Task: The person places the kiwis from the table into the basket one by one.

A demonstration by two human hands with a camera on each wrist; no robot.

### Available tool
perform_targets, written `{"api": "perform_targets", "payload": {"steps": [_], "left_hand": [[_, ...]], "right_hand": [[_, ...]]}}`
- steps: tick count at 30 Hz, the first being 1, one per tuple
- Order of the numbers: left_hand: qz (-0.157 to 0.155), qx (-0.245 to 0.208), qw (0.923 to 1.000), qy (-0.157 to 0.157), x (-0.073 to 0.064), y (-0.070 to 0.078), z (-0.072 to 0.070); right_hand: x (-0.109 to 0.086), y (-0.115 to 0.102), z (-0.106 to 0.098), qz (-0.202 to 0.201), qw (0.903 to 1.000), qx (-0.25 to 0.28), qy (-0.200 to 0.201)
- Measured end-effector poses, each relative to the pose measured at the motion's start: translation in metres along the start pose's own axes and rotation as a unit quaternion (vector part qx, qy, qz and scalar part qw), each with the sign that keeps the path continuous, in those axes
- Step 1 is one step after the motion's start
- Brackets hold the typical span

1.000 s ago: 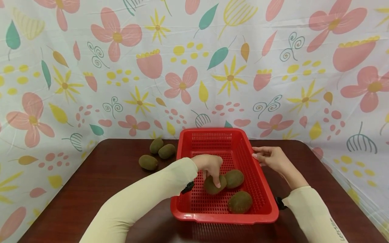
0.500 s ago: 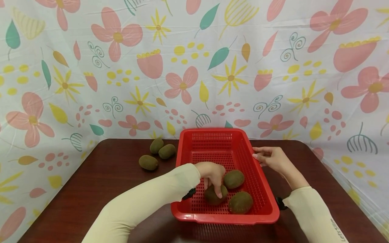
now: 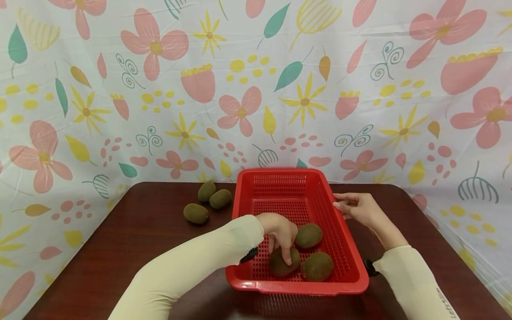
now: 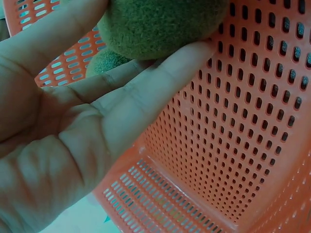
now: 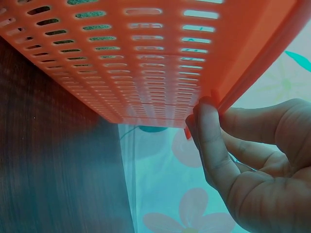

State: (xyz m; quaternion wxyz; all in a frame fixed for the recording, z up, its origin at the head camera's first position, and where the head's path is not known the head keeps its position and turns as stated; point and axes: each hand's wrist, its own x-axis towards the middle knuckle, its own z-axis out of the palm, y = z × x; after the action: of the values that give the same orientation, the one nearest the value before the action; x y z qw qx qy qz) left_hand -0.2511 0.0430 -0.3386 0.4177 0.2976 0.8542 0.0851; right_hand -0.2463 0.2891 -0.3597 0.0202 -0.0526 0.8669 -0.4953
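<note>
The basket (image 3: 298,287) holds three kiwis (image 3: 310,236); the left hand (image 3: 281,232) grips the leftmost, the right hand (image 3: 360,209) pinches the basket's rim (image 3: 348,240).

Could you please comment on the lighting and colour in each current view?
Head view: fairly even light, a small glare on the near rim of the red basket, its faint reflection in the dark table; left wrist view: blue-green cast, the held kiwi looking green; right wrist view: similar cast, the red basket looking orange, pale haze over the dark table.

Perhaps a home: floral curtain (image 3: 248,53), dark table (image 3: 112,244).
</note>
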Motion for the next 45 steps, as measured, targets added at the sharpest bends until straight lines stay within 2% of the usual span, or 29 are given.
{"api": "perform_targets", "payload": {"steps": [6, 12, 15, 19, 24, 29, 35, 39, 45], "left_hand": [[0.003, -0.018, 0.9998, 0.003, -0.002, -0.003, -0.002], [0.009, 0.035, 0.9987, 0.037, -0.008, -0.006, -0.009], [0.018, 0.038, 0.9981, 0.046, -0.013, -0.008, -0.015], [0.038, 0.042, 0.9963, 0.064, -0.022, -0.013, -0.025], [0.087, 0.064, 0.9866, 0.122, -0.035, -0.024, -0.039], [0.117, 0.013, 0.9777, 0.174, -0.056, -0.040, -0.053], [0.124, -0.058, 0.9671, 0.214, -0.084, -0.064, -0.067], [0.115, -0.104, 0.9599, 0.234, -0.100, -0.083, -0.073], [0.090, -0.136, 0.9455, 0.282, -0.117, -0.116, -0.074]], "right_hand": [[0.000, 0.000, 0.000, 0.003, 1.0000, -0.003, -0.001], [0.000, -0.001, 0.000, 0.005, 1.0000, -0.001, -0.002], [0.000, -0.002, 0.000, 0.005, 1.0000, -0.002, -0.002], [0.000, -0.002, 0.000, 0.001, 1.0000, 0.000, -0.002], [0.000, -0.002, 0.000, -0.002, 1.0000, 0.003, -0.001], [0.000, -0.001, 0.000, 0.002, 1.0000, 0.006, -0.004], [0.000, 0.000, 0.000, 0.001, 1.0000, 0.007, -0.003], [0.000, 0.000, -0.001, -0.004, 1.0000, 0.005, 0.001], [0.000, 0.000, -0.001, -0.005, 1.0000, 0.005, 0.000]]}}
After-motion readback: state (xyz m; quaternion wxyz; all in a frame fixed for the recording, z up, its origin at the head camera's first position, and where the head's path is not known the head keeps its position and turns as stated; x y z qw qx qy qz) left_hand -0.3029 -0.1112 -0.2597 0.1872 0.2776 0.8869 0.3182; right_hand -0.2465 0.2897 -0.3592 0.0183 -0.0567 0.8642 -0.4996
